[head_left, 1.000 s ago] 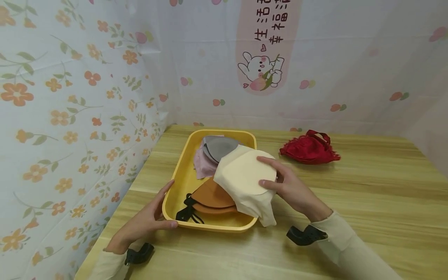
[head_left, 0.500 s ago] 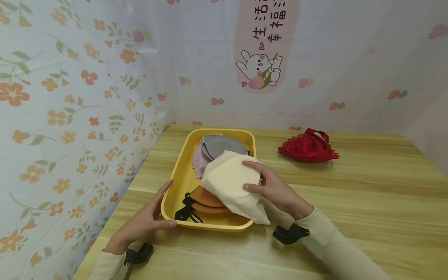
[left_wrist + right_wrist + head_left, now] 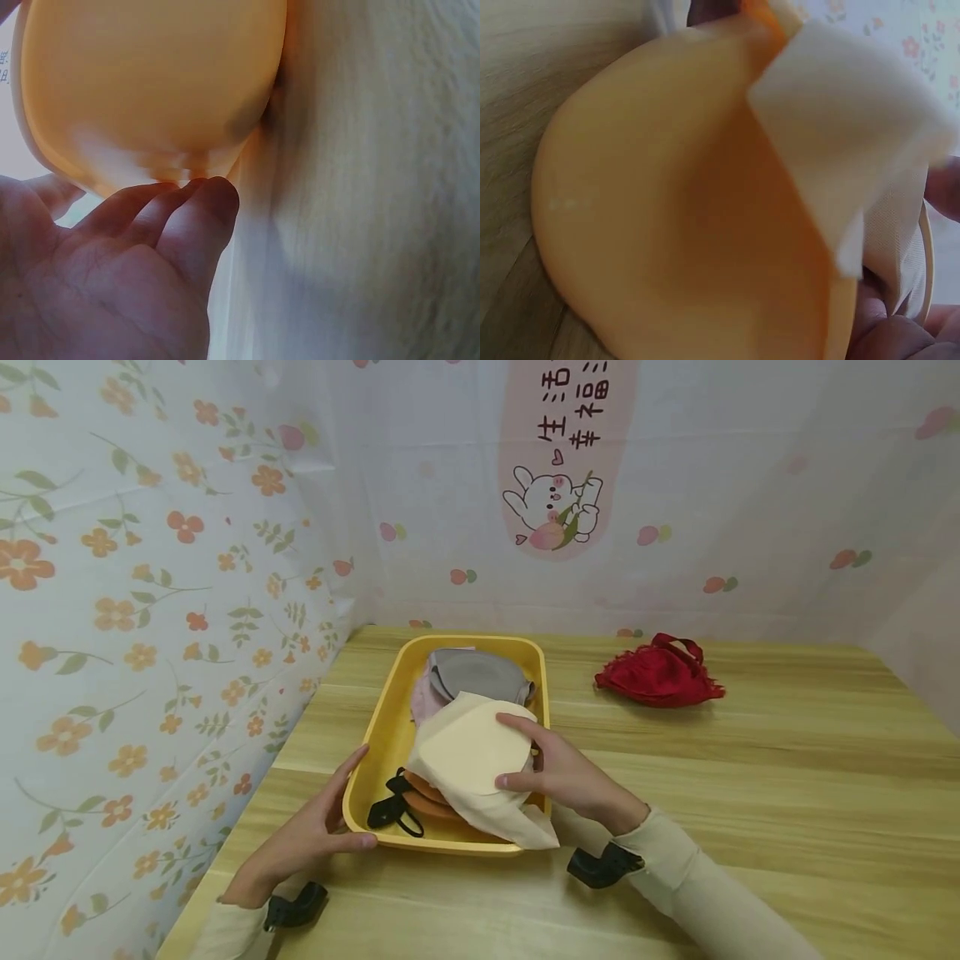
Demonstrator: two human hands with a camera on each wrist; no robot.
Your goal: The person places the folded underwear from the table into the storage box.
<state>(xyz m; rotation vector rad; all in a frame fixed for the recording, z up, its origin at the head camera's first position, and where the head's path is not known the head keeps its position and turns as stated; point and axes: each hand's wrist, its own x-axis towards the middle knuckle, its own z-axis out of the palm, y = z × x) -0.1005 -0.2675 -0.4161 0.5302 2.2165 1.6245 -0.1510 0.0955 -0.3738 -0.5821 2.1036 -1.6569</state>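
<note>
My right hand (image 3: 566,772) pinches a folded cream bra (image 3: 472,743) between thumb and fingers. The bra is over the front right part of a yellow plastic bin (image 3: 381,727), its loose cloth end draped across the front rim. Partly covered beneath it lies a brown bra (image 3: 429,797) with black straps. A grey bra (image 3: 483,675) rests on pale pink cloth (image 3: 423,697) at the bin's back. My left hand (image 3: 303,839) is spread around the bin's front left corner, fingers against the outer wall. In the left wrist view, the fingertips (image 3: 214,199) touch that wall.
A red bra (image 3: 660,675) with frilled edges lies on the wooden table (image 3: 750,793) right of the bin. Floral sheets (image 3: 435,510) hang behind the table and along its left side. A black wrist mount (image 3: 606,866) sits below the right hand.
My right hand has moved left and slightly toward me, carrying the cream bra farther over the bin. More of the brown bra is covered and more grey shows. The left hand stays put.
</note>
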